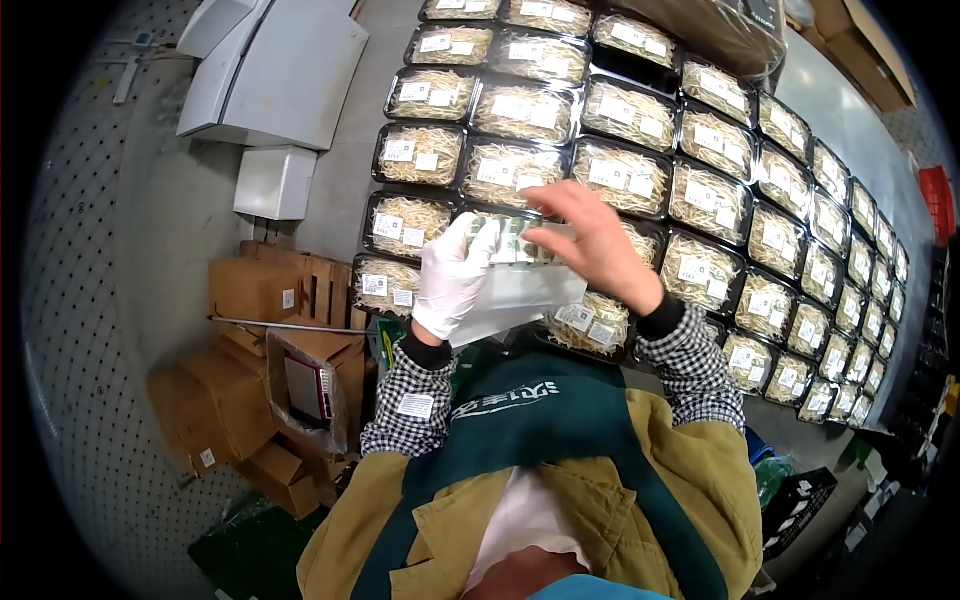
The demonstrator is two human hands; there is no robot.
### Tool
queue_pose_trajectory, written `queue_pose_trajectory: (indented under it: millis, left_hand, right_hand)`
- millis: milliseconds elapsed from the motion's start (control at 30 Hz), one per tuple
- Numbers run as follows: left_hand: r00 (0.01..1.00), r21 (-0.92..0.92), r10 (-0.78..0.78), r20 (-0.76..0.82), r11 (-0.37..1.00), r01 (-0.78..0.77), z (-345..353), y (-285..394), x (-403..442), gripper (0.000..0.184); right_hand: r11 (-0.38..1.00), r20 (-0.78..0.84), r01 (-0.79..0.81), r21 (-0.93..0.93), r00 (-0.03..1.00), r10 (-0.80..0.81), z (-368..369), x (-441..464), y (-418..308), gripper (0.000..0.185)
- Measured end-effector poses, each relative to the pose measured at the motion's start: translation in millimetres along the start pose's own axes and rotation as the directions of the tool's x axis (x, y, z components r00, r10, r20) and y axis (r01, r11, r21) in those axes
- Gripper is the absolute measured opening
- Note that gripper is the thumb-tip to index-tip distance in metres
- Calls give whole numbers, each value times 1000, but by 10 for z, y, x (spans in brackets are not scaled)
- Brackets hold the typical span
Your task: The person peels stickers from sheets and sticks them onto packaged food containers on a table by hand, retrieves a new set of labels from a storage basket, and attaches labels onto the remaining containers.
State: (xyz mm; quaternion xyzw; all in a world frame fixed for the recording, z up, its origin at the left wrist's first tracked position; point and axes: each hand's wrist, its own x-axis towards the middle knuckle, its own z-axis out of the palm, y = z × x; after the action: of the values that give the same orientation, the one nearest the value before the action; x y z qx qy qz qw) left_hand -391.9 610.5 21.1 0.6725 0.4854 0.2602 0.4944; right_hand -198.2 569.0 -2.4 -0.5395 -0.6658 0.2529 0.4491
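My left hand (452, 275), in a white glove, is closed on a sheet of stickers (515, 252) with green-and-white labels along its far edge and a pale backing hanging toward me. My bare right hand (595, 245) hovers at the right side of the sheet, thumb and fingers apart; whether a fingertip touches a label I cannot tell. Beneath and around both hands lie black trays of bean sprouts under clear film, such as one tray (515, 172) just beyond the sheet and another (590, 322) close to my apron. Most trays bear two white labels.
Rows of packed trays (765, 305) run across the metal table to the far right. Cardboard boxes (225, 395) are stacked on the left floor, near a white-grey cabinet (285, 75). A red crate (935, 200) stands at far right, and a black crate (800, 510) sits lower right.
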Motion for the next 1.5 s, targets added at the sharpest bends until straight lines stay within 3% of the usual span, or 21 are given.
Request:
queue_pose_trajectory:
  millis: [67,200,333,367,433,500,533,567,600,667,700,800,900,1000,1133,1167,1200,1267,1333,1400,1500]
  left_hand:
    - [1000,58,-2,-7,998,3,34,70,5,17]
    - [1000,116,27,-16,993,-25,46,-4,41,27]
    - [997,185,-75,2,980,73,92,-203,107,29]
    - [996,142,33,-87,990,-21,126,-217,130,32]
    - [993,176,-24,-116,983,44,-25,-270,171,34]
    - [992,83,-75,-102,993,83,-89,-279,168,33]
    - [995,61,-59,-76,996,64,-79,-244,147,33]
    - [998,39,-40,-52,998,42,-66,-216,137,32]
    - [999,18,-19,-28,1000,19,-60,-181,139,32]
    - [993,-107,-106,57,988,111,-52,-145,128,20]
    - [988,-127,-123,91,983,134,-51,-136,131,17]
    - [972,-168,-172,161,966,198,-63,-122,158,15]
    - [961,-173,-185,205,960,222,-73,-154,178,19]
    - [958,-208,-181,223,951,228,-24,-100,251,26]
    - [986,-101,-131,100,985,141,44,-95,309,31]
    - [989,-50,-103,104,993,109,37,-72,322,31]
    - [991,6,-77,106,997,77,14,-38,335,31]
    - [983,65,-145,110,988,138,19,36,376,27]
    - [963,-150,-228,144,957,249,103,21,392,20]
    - [979,-289,-178,102,936,200,182,179,382,17]
    - [978,-195,-195,76,959,207,158,130,367,16]
  right_hand:
    - [978,-31,120,-169,991,-127,69,51,-56,22]
    - [924,-115,311,-223,933,-342,121,-27,48,14]
    - [998,-182,29,60,983,-18,141,-97,164,17]
    - [988,-181,-38,152,981,66,94,-98,224,17]
    - [927,-283,-258,271,899,333,-246,19,544,26]
    - [889,-471,-322,324,760,447,-544,153,1234,44]
    - [894,-555,-330,303,701,447,-602,178,1715,51]
    - [898,-599,-433,71,701,386,-679,199,1968,52]
    - [885,-627,-466,21,683,374,-689,252,2071,56]
    - [855,-664,-457,-244,721,196,-605,377,2378,55]
    - [846,-646,-485,-221,723,245,-555,392,2416,55]
    - [689,-589,-481,-542,802,98,-512,347,2552,56]
    - [716,-615,-534,-449,766,185,-602,300,2722,54]
    - [832,-615,-530,-164,714,334,-652,334,2620,52]
    - [741,-630,-525,-418,755,180,-695,293,2726,47]
    - [791,-635,-451,-413,766,105,-741,342,2637,46]
    - [809,-647,-528,-258,716,261,-714,350,2515,39]
    - [893,-383,-428,139,808,448,-650,554,1856,31]
    - [809,153,-373,453,927,342,-487,636,1068,27]
    - [981,208,65,182,973,-103,-339,678,574,27]
    - [971,153,226,-79,965,-212,-240,703,224,24]
